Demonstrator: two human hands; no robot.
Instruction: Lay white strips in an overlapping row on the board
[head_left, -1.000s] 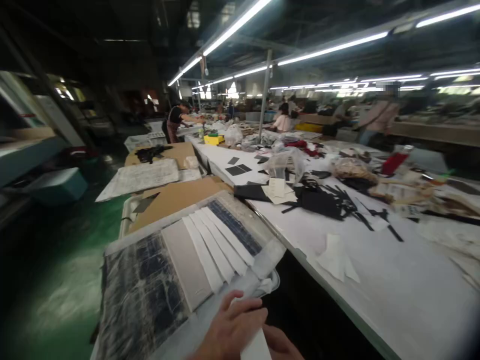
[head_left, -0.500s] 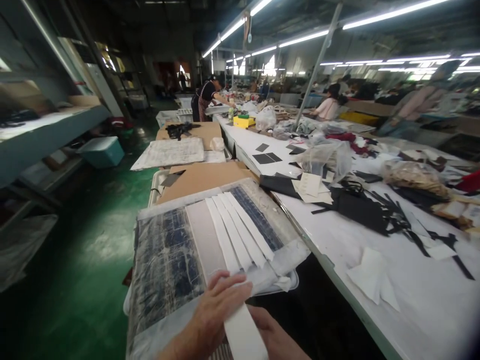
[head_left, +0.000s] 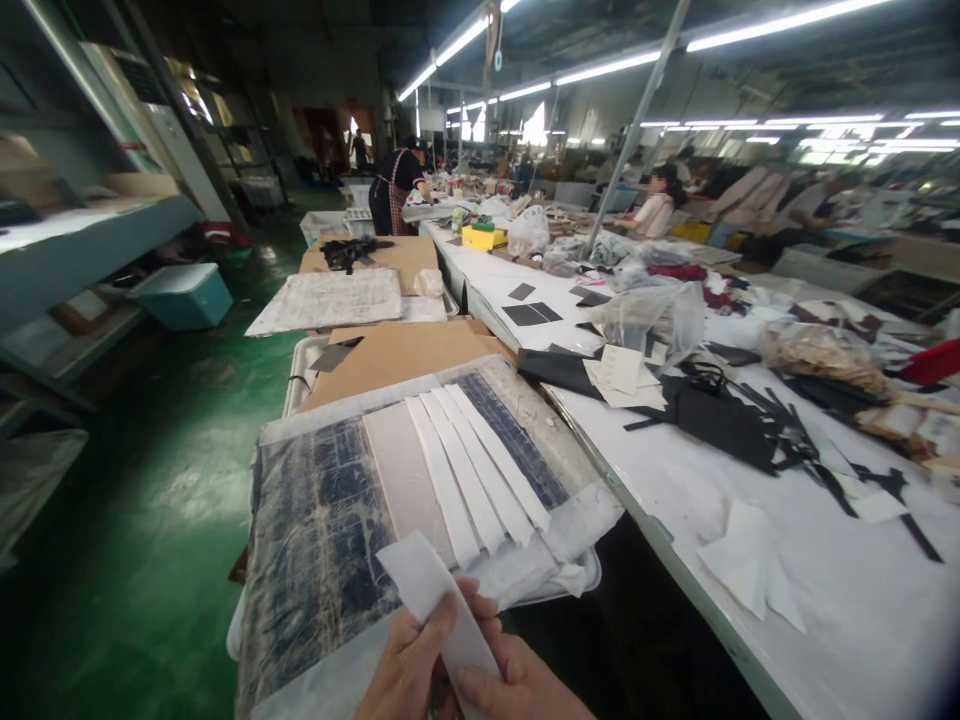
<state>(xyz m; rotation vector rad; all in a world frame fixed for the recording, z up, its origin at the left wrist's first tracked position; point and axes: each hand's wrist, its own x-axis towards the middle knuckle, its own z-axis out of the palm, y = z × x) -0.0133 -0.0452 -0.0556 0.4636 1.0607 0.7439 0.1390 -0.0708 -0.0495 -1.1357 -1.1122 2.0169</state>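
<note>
- Head view: we grasp one loose white strip (head_left: pixel 459 628) in both hands, above the near edge of a covered board (head_left: pixel 307 560).
- Our left hand (head_left: pixel 409 660) pinches the strip, thumb pressed on its upper face; its far end sticks out past the thumb, angled up and to the left.
- Our right hand (head_left: pixel 529 685) grips the strip nearer to us, thumb laid over it; we cannot tell how its other fingers sit underneath.
- On the board's blue, worn covering we see several fanned strips (head_left: pixel 480 490), overlapping toward their far ends, just beside a flat pinkish panel (head_left: pixel 405 475).
- Beyond the board lies brown cardboard (head_left: pixel 412 350).
- To our right runs a long white table (head_left: pixel 840 650), bearing black pieces (head_left: pixel 712 420), cream cards (head_left: pixel 621 372) and white scraps (head_left: pixel 742 560).
- Farther off, a person in a checked apron (head_left: pixel 397 185) leans over the table's far part.
</note>
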